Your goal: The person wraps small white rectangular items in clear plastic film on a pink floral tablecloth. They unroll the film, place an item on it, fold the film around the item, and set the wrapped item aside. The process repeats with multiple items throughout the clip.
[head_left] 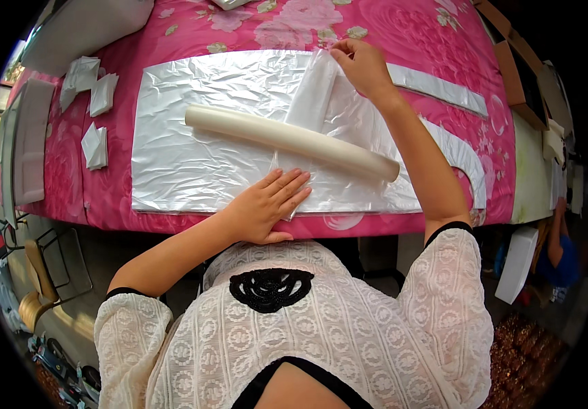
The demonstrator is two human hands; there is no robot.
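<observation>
A stack of thin, whitish plastic bags [178, 163] with cut-out handles at its right end lies on the table before me. Across it, slanting down to the right, rests a long cream-coloured roll or tube [267, 134]. My left hand [270, 202] lies flat with fingers stretched out on the near edge of the stack. At the far edge my right hand [360, 63] pinches the top of a folded strip of the film [313, 92], which runs from there toward the roll. Part of that strip is hidden under the roll.
A pink flowered cloth [403, 27] covers the table. Small folded white bundles [96, 146] lie at the left, beside a pale bin [31, 143]. Cardboard boxes [520, 82] stand at the right edge. A chair [38, 283] is at the lower left; another person [561, 255] is at the far right.
</observation>
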